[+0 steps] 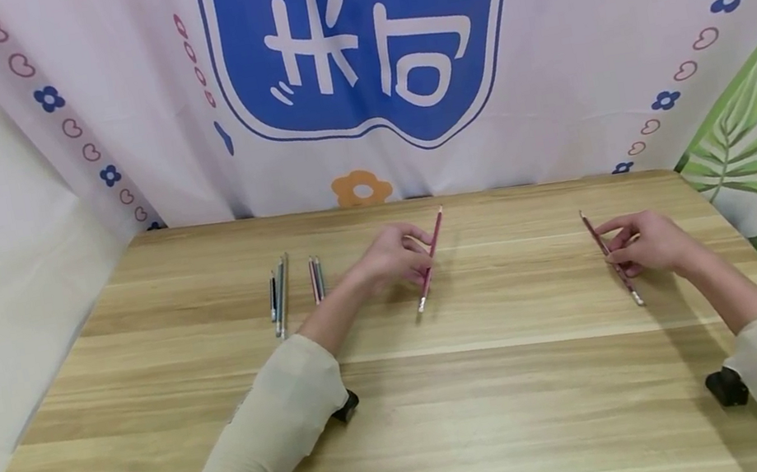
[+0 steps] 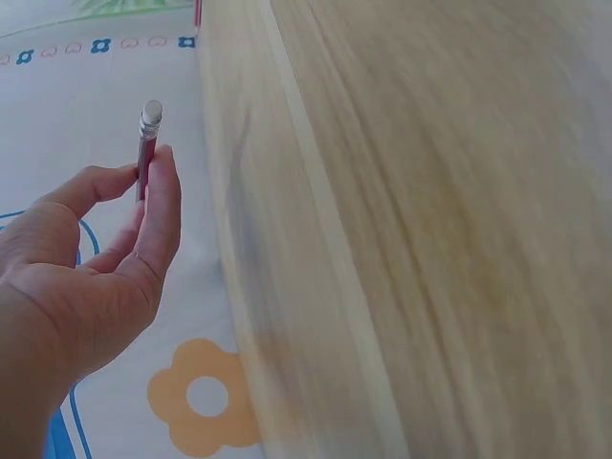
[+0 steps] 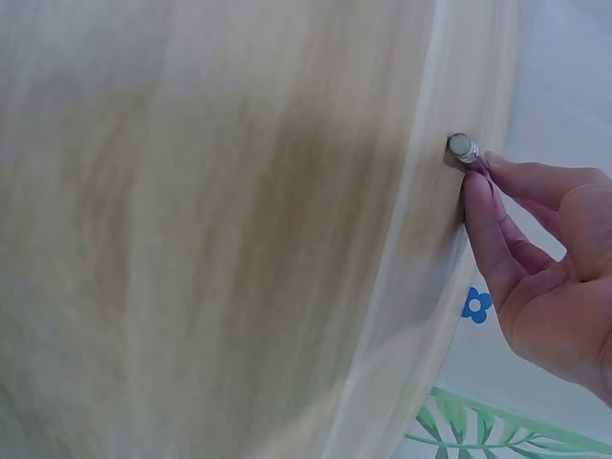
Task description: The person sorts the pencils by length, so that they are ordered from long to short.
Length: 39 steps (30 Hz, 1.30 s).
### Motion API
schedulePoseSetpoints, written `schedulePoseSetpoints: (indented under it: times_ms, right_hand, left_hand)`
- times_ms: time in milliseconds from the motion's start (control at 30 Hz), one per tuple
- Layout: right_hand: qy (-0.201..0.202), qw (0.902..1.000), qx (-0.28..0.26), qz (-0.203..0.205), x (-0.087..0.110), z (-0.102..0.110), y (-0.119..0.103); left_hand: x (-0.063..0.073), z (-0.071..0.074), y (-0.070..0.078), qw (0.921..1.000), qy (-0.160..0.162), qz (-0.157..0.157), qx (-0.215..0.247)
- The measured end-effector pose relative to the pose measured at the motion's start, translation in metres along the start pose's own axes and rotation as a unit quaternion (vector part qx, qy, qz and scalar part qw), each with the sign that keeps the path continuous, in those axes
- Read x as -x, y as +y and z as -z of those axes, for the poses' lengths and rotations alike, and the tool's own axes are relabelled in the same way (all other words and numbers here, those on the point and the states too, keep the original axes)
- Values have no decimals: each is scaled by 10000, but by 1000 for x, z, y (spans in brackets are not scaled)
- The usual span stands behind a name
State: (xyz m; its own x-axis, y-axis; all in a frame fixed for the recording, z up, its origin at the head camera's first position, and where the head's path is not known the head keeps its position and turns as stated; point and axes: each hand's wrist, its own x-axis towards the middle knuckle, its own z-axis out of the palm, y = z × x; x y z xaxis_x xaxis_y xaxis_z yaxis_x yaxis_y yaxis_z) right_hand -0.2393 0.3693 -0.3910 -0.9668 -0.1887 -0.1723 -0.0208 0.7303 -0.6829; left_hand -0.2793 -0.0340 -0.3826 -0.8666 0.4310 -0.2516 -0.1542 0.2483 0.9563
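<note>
Fingers of the left hand (image 1: 397, 256) pinch a pink pencil (image 1: 436, 230), tilted; fingers of the right hand (image 1: 643, 242) pinch a dark red pencil (image 1: 628, 283). Leftward from the left fingers lie two pencils (image 1: 314, 280), then three more pencils (image 1: 280, 296) farther out. Broad counter (image 1: 521, 279) spreads between both hands' fingers, its far edge a little beyond them.
</note>
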Motion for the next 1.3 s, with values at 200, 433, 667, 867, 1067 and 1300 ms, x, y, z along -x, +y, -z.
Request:
schedulePoseSetpoints:
  times_ms: [200,433,667,867,1067,1300]
  right_hand:
    - [-160,9999,6,38,-3,3,-4]
    - [-218,9997,17,-50,-5,5,-3]
    - [-234,9997,-4,-60,-3,3,-1]
    - [-252,9996,-98,3,-2,2,-1]
    - [-298,9994,-169,-9,-1,2,0]
    - [-295,9994,-182,-41,-1,2,0]
  left_hand:
    - [-2,-5,-1,10000,2,39,32]
    - [-4,-10,2,9999,-83,74,88]
    - [-8,-20,4,9996,-224,83,164]
    - [-12,-31,4,9991,-359,63,205]
    - [-17,-40,2,9989,-448,67,147]
    - [-19,-51,3,9987,-480,66,166]
